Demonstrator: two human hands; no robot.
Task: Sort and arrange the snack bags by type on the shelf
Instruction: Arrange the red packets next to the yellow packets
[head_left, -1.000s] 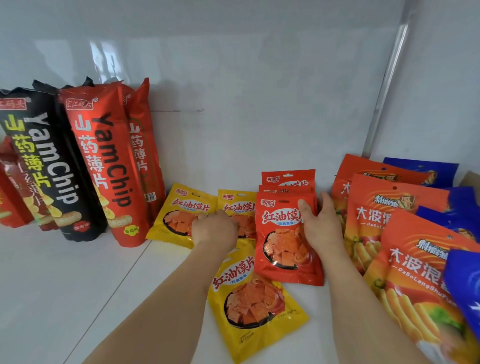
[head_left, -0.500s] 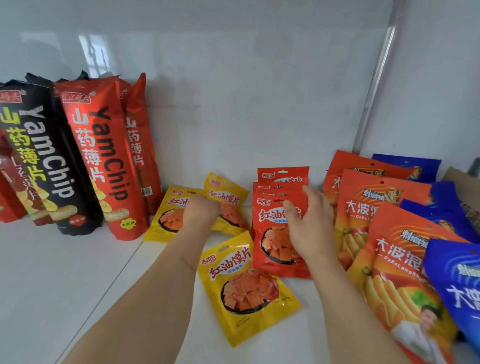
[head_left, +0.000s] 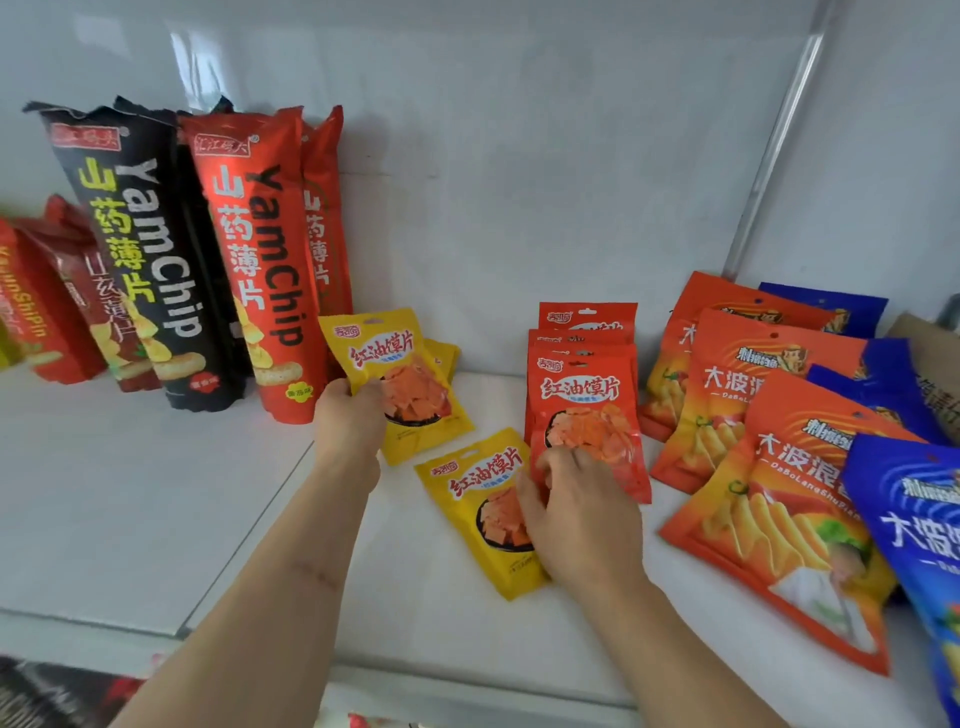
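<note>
Yellow snack bag (head_left: 400, 379) is gripped by the left hand (head_left: 349, 422), fingers curled on its lower left corner, tilted up near the shelf (head_left: 156, 499) back wall beside the red YamChip bag (head_left: 260, 260). The right hand (head_left: 576, 514) rests curled fingers on a second yellow bag (head_left: 483, 514) and the red bag (head_left: 587, 415), mid-shelf; whether it pinches either I cannot tell.

Single head-worn view looks forward and down, close over the white shelf (head_left: 156, 493).
</note>
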